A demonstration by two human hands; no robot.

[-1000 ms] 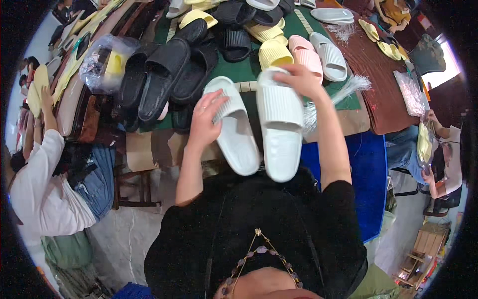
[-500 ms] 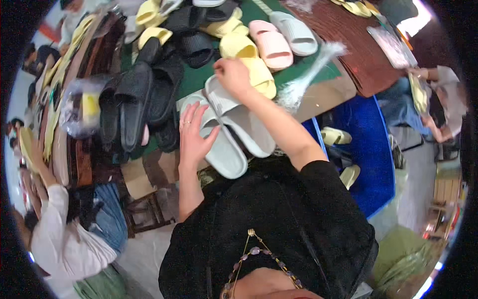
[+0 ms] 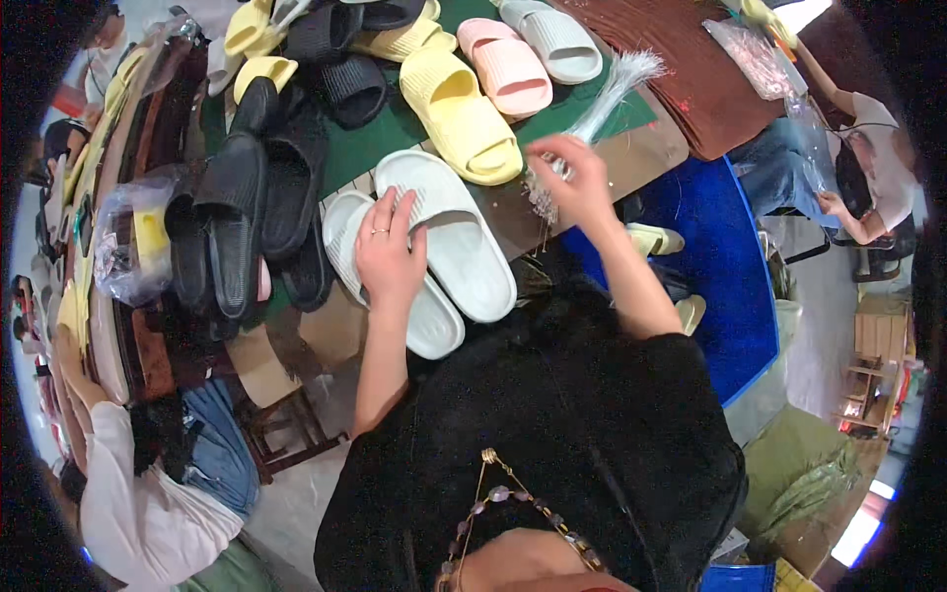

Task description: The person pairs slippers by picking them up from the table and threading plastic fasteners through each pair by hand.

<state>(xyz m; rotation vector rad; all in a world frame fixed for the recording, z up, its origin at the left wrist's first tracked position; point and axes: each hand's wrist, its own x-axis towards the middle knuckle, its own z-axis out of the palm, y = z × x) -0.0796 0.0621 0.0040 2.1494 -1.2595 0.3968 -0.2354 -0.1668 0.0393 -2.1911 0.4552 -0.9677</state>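
A pair of pale grey-white slide slippers (image 3: pixel 462 255) lies side by side at the table's near edge, toes pointing away from me. My left hand (image 3: pixel 388 259) rests over the straps where the two meet, fingers extended. Just right of the pair, my right hand (image 3: pixel 580 187) is over the lower part of a bundle of thin clear plastic strands (image 3: pixel 617 89). Its fingers are curved, with the thumb apart from them, and I see nothing held between them. Beyond the pair lies a yellow slide slipper (image 3: pixel 449 104), its toe strap toward me.
Black slippers (image 3: pixel 232 212) are heaped at the left beside a clear plastic bag (image 3: pixel 138 237). Pink slippers (image 3: pixel 505 69) lie farther back. A blue bin (image 3: pixel 735 266) with slippers inside stands at the right. Co-workers sit at both sides; one wears a white sleeve (image 3: pixel 109 444).
My right hand has left the grey-white slippers and moved right to the plastic strands. The pair has turned and shifted slightly under my left hand. The whole view has shifted a little.
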